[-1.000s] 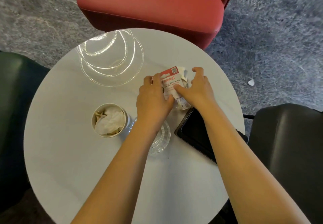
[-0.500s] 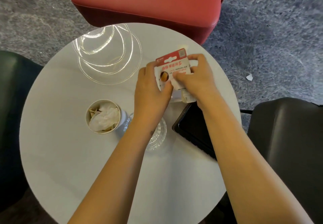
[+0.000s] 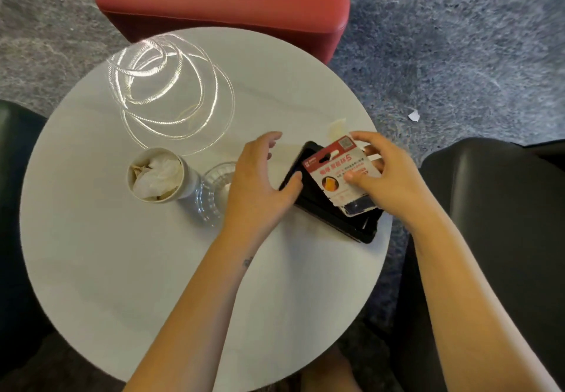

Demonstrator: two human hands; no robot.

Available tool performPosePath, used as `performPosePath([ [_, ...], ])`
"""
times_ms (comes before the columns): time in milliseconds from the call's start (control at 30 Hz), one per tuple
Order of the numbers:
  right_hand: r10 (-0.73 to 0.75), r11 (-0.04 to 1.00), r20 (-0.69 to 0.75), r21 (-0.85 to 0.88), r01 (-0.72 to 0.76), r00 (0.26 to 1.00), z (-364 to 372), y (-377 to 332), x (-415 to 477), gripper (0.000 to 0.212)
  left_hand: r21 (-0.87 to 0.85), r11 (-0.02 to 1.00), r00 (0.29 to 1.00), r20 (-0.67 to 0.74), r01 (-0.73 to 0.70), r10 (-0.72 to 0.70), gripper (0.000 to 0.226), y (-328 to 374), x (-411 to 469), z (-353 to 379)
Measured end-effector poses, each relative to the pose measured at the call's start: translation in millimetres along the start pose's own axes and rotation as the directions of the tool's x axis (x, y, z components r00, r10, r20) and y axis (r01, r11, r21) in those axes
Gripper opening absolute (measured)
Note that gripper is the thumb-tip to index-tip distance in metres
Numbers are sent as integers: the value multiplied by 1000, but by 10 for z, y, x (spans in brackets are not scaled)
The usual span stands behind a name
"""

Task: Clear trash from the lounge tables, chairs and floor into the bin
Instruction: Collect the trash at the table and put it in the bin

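A moment ago both of your hands were on the red and white packet (image 3: 342,174), near the middle of the tabletop (image 3: 146,275). Now your left hand (image 3: 260,183) has let go. Its fingers are loose and spread, and its thumb touches the edge of the black phone (image 3: 324,212). Your right hand (image 3: 394,177) holds the packet alone, pinched between thumb and fingers, just above the phone at 3 o'clock on the tabletop. So I think the packet is picked up and ready for the bin, which you cannot see here. More trash is left: a paper cup (image 3: 156,174) full of tissue at 9 o'clock, a clear cup (image 3: 214,191) just beside it, a small pale scrap (image 3: 337,125) at 2 o'clock, and a paper bit (image 3: 413,115) on the floor further out.
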State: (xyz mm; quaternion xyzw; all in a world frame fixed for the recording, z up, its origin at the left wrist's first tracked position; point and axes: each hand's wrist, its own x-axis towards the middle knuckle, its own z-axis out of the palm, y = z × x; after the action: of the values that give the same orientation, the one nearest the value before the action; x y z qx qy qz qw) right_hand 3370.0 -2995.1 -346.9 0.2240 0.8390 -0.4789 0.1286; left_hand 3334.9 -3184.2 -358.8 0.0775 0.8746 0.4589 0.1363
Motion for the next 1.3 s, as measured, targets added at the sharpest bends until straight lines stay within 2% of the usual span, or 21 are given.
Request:
performPosePath([
  [100, -33, 986, 12, -162, 35, 999, 79, 126, -72, 55, 92, 994, 996, 68, -60, 54, 61, -52, -155, 132],
  [200, -70, 966, 22, -248, 73, 997, 174, 208, -114, 56, 207, 971, 988, 117, -120, 97, 68, -60, -228, 238],
  [333, -125, 944, 0, -309, 119, 992, 273, 287, -129, 41, 392, 909, 986, 134, -143, 98, 82, -75, -269, 374],
  [433, -189, 905, -3, -389, 173, 982, 300, 352, -117, 37, 431, 888, 986, 115, -160, 121, 84, -79, -278, 450],
  [633, -224, 945, -73, -260, 198, 972, 198, 407, -151, 55, 396, 899, 982, 70, -187, 173, 75, -47, -269, 453],
  [700, -179, 969, -64, -182, 165, 982, 104, 417, -138, 59, 367, 911, 980, 13, -188, 197, 68, -12, -255, 337],
  [767, -88, 986, 8, -138, 88, 996, 14, 413, -100, 65, 336, 926, 976, -70, -174, 208, 63, 2, -234, 165],
  [867, 24, 983, 132, -183, 1, 991, -58, 389, -37, 75, 295, 950, 962, -213, -105, 173, 61, -23, -219, -116],
  [933, 46, 978, 152, -209, -13, 987, -68, 362, -25, 82, 289, 955, 942, -298, -64, 153, 62, -66, -231, -285],
  [1133, -125, 867, 68, -477, 142, 990, 66, 380, -235, 110, 307, 944, 862, -504, 118, 56, 73, -325, -352, -621],
  [1300, -179, 816, 66, -548, 185, 982, 256, 460, -297, 121, 301, 931, 838, -545, 206, -10, 76, -466, -423, -618],
])
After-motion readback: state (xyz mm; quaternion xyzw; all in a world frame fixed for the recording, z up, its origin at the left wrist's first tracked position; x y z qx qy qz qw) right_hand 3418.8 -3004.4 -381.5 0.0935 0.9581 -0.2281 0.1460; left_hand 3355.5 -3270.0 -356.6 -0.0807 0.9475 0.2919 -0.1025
